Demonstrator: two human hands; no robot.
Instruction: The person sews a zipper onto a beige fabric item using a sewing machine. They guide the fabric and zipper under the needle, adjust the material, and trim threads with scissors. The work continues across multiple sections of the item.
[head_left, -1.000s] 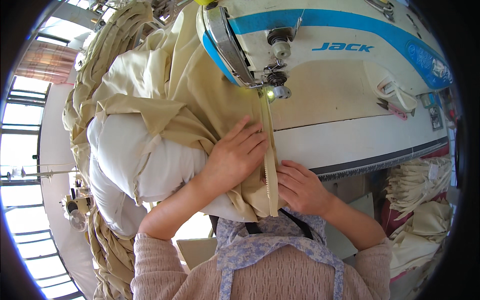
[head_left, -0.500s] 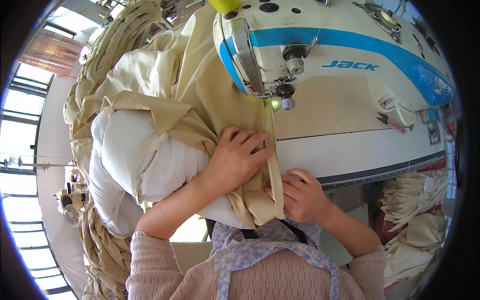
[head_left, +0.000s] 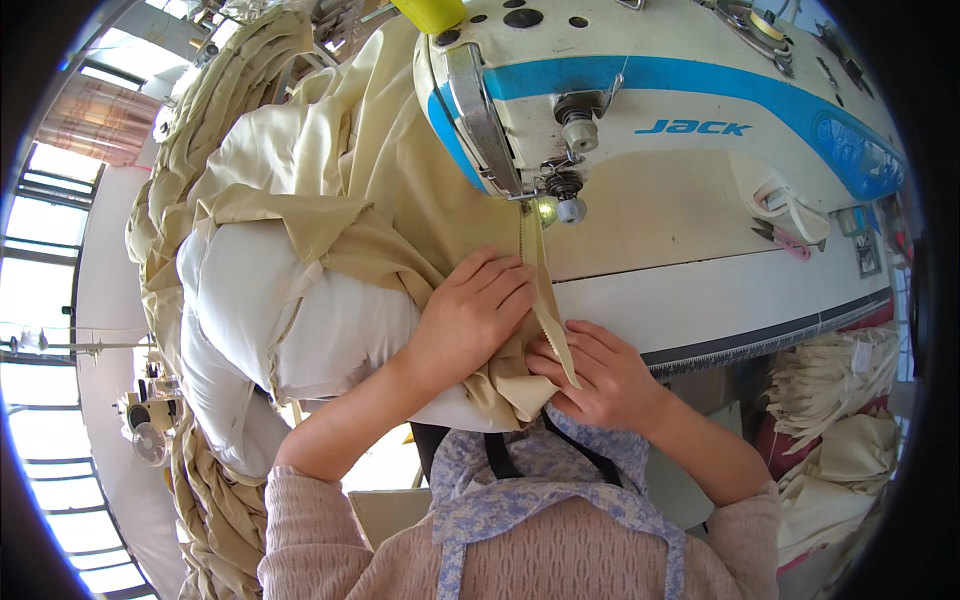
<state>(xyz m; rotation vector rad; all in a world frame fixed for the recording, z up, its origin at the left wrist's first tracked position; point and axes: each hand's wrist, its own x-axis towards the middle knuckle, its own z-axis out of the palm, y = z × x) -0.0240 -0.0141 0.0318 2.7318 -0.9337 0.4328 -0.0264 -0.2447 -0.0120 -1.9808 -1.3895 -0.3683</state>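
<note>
A cream zipper tape (head_left: 548,310) with a toothed edge runs from beneath the needle area of a white and blue sewing machine (head_left: 640,80) down toward me. It lies along the edge of tan fabric (head_left: 430,190). My left hand (head_left: 475,310) is on this fabric just left of the tape, fingers close together and curled at its edge. Closer to me, my right hand (head_left: 600,380) is closed on the fabric edge by the tape's free end, which sticks up at an angle. The right fingertips are partly hidden. A puffy white stuffed form (head_left: 290,300) lies left, partly covered by the fabric.
Pink-handled snips (head_left: 785,240) lie under the machine arm at right. A ruler strip (head_left: 760,345) edges the table. Bundled cream fabric pieces (head_left: 835,380) are stacked at the right, and a long heap of tan cloth (head_left: 165,220) stands at left.
The left fingers have drawn together. My right hand has moved slightly up, and the tape's near end has lifted and swung to the right, away from the fabric edge.
</note>
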